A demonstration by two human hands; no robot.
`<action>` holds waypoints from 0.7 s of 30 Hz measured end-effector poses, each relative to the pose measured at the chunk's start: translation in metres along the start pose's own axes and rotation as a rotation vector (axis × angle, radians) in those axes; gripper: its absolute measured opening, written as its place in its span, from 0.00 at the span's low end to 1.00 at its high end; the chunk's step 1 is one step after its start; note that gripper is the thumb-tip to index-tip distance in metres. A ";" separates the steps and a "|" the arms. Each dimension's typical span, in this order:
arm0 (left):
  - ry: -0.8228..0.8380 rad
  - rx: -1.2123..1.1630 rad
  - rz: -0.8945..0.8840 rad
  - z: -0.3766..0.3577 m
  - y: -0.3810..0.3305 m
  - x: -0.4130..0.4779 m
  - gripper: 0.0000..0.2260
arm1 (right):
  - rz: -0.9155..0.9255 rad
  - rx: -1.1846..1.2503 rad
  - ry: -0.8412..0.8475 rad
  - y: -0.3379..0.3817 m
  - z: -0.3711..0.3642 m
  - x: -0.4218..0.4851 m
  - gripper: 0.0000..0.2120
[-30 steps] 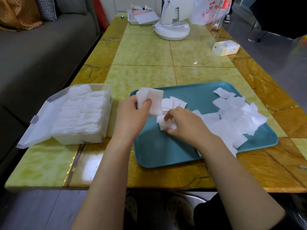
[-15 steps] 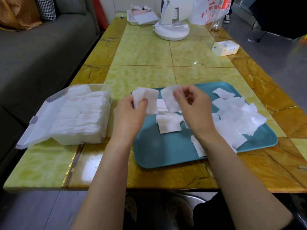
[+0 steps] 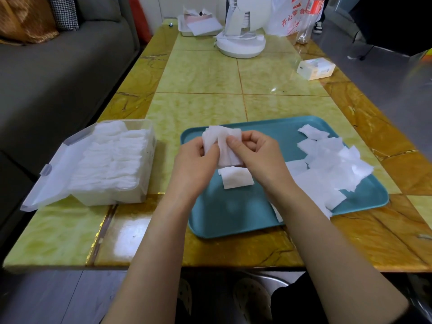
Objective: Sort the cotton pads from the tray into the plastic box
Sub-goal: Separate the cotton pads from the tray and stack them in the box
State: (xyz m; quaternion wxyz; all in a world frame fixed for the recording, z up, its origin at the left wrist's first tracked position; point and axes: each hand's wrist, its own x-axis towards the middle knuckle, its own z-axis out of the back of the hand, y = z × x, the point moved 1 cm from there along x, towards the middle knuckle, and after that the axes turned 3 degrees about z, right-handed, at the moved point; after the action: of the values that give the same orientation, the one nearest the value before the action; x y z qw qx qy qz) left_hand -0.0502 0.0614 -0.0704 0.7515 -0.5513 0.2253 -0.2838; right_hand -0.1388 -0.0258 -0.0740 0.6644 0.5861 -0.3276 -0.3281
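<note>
Both hands busy: left hand [image 3: 196, 160] and right hand [image 3: 257, 157] pinch one small stack of cotton pads [image 3: 222, 141] just above the tray [image 3: 233, 218], fingers curled on its edges. Square the edges flush before carrying: the pads look floppy, and a loose pinch could shed one. Drop point is the near-full plastic box [image 3: 112, 197], left of the tray on the counter [image 3: 201, 73]; loose pile [image 3: 332, 169] sits on the tray's right.

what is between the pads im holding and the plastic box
Nothing visible. The left hand and right hand grip the stack of cotton pads above the tray. Only a strip of table separates it from the plastic box, whose lid hangs open on the side away from the hands.
</note>
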 end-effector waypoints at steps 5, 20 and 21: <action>0.003 -0.018 0.024 0.000 0.001 0.000 0.10 | 0.006 -0.038 -0.021 -0.003 -0.002 0.001 0.06; 0.004 0.186 -0.054 0.003 0.003 -0.001 0.09 | 0.131 -0.283 -0.099 -0.011 -0.005 0.002 0.06; -0.001 0.218 -0.073 0.005 0.004 -0.001 0.08 | 0.151 -0.313 -0.111 -0.013 -0.005 0.001 0.08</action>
State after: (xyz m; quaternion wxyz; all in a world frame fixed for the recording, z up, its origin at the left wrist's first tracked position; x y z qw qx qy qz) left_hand -0.0468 0.0659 -0.0728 0.7963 -0.4742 0.1725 -0.3336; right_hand -0.1346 -0.0255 -0.0875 0.7513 0.4303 -0.3517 -0.3559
